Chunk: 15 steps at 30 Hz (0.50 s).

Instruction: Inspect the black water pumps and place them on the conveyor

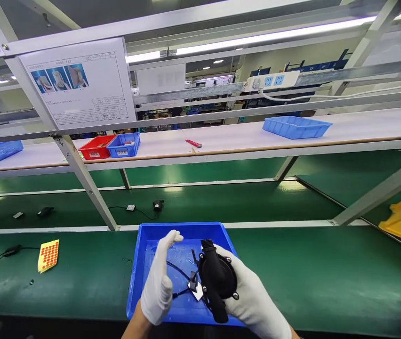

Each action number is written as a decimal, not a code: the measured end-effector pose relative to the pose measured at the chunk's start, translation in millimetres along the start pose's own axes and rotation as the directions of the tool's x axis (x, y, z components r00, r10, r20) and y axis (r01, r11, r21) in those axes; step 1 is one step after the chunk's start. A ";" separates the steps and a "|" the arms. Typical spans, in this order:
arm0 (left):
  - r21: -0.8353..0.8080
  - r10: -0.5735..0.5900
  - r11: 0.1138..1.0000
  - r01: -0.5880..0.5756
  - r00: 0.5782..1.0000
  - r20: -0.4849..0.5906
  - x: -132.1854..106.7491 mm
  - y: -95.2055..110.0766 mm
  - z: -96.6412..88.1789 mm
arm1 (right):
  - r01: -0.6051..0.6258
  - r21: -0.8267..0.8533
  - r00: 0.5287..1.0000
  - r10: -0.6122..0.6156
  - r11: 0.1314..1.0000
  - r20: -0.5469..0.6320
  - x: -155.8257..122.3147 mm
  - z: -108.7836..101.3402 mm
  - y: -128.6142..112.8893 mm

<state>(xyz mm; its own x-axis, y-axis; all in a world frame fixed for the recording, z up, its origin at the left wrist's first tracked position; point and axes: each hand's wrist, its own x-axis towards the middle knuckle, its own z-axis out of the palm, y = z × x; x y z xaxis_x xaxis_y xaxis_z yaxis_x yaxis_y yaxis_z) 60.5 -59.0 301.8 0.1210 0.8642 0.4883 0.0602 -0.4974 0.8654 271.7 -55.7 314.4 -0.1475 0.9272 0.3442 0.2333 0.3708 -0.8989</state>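
Green surfacing covers our table (pixel 327 278), beneath a pale metal frame (pixel 89 186). Our right hand (pixel 246 287), in a white glove, is closed around a black device (pixel 218 275), gripping its round body from the right. We have it over a blue tray (pixel 181 225), its broad screwed face turned up towards us. Its long axis runs nearly straight away from us, leaning slightly left: the ribbed end (pixel 207 244) points to the far side, the smooth spout (pixel 219 311) back to us. Our right forearm enters from the lower right, angled up and leftward.

Our left hand (pixel 158 278), gloved too, stands wide at the tray's left side, palm facing the device, fingers raised and bent at the tips; we cannot tell whether it touches the black cable (pixel 177 267) beside it. Between our hands we see a white tag (pixel 197 293).

Further left, a yellow sheet of orange dots (pixel 48 255) lies on the table. On the shelf (pixel 228 136) beyond, a red bin (pixel 96 148) sits against a blue bin (pixel 124 145), with a red cutter (pixel 194 143) to their right.
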 end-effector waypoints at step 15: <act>-0.175 -0.222 0.965 0.197 0.965 -0.138 -15.2 -35.3 -8.2 | -0.106 -0.026 0.994 0.106 0.994 0.019 -1.0 -5.8 4.3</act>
<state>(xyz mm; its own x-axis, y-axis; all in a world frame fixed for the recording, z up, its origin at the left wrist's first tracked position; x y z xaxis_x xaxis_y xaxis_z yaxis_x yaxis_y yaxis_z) 48.4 -53.9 264.7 -0.0335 0.9551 0.2944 -0.0918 -0.2962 0.9507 278.5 -54.8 311.7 -0.1405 0.9601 0.2417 0.2727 0.2722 -0.9228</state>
